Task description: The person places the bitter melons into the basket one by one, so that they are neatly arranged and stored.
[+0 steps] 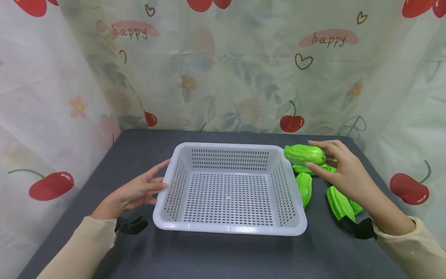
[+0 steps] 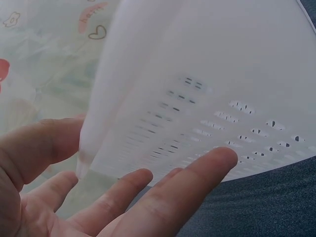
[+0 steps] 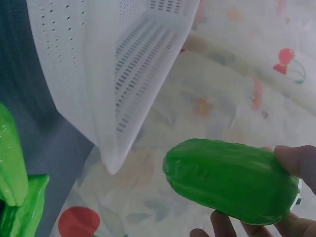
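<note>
Green vegetable (image 1: pixel 304 154), head view: it was held up just beside the far right corner of the white basket (image 1: pixel 230 228), above other green vegetables (image 1: pixel 304 189).
Right hand (image 1: pixel 348 170), head view: its thumb and fingers were clamped on the green vegetable, at the end which pointed away from the basket.
Left hand (image 1: pixel 134 192), head view: its fingers were apart and rather straight, and some tips touched the left side of the white basket.
White basket, head view: it stood upright on the dark worktop (image 1: pixel 223 257), and its perforated bottom was visible.
Patterned cloth (image 1: pixel 223 77), head view: it hung behind the worktop, printed with cherries, hearts and the word "happy".
Left hand, left wrist view: the fingers were spread, one of them at the rim, the others along the outer wall; whether all of these touched it, I could not tell.
Green vegetable, right wrist view: it was between the thumb and the fingers, apart from the white basket.
Other green vegetables, right wrist view: they showed at the left edge.
</note>
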Motion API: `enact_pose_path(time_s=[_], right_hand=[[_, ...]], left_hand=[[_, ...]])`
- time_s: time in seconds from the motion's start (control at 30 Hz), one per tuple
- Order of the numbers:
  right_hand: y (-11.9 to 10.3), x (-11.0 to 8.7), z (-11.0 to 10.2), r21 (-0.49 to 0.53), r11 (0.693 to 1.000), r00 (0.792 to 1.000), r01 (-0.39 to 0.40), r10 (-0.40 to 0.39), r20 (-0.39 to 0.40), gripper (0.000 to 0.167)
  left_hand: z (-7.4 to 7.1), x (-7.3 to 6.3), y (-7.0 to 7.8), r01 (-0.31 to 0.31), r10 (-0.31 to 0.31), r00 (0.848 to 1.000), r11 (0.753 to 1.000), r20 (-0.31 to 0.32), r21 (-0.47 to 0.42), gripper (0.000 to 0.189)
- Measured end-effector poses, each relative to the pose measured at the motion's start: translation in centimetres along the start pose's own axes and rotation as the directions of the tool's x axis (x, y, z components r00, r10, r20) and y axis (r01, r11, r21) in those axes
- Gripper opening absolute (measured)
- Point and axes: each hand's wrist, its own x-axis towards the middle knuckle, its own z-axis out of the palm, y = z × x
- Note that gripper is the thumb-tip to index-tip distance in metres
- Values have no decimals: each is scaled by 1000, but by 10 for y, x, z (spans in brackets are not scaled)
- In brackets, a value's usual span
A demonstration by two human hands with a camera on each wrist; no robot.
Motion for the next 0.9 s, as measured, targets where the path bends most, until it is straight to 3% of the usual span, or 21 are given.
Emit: enact_pose_path(time_s=[0.23,0.5,0.6,0.73,0.9], right_hand=[[-19,22,10,135,991,997,-4,-7,80,56],[-28,49,29,323,942,977,-87,17,213,47],[-30,60,37,403,906,961,-130,14,278,48],[-32,75,50,514,835,942,-196,15,335,48],[-33,90,65,583,766,915,-271,16,404,48]], left_hand=[[0,-1,0,-11,11,1000,1000,23,-1,89],[-1,-1,-3,-11,11,1000,1000,27,-3,89],[-1,-1,-3,-10,10,999,1000,31,-6,89],[-2,-1,-3,-14,14,999,1000,39,-8,89],[-2,0,-1,-19,19,999,1000,40,1,89]])
